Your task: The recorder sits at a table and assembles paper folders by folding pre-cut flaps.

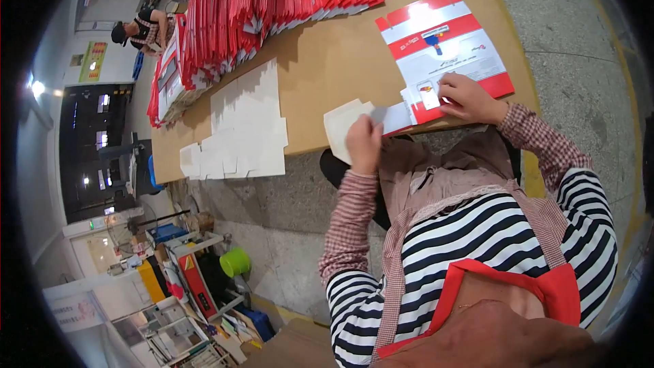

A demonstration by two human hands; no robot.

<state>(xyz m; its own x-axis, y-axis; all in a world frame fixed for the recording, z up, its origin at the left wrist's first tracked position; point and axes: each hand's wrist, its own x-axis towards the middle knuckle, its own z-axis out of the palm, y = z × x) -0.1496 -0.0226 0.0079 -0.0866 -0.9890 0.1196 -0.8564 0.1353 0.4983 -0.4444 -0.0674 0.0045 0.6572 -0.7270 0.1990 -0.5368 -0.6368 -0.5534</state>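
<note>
Left hand at the flap of a red-and-white carton blank, right hand on its panel, cannot tell whether fingers clamp it, worktop's near edge

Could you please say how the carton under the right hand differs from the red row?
The carton lies mostly flat, printed face up; the red row is tightly packed, showing mainly edges. The right hand touches the carton, not the red row. Both show red and white.
</note>
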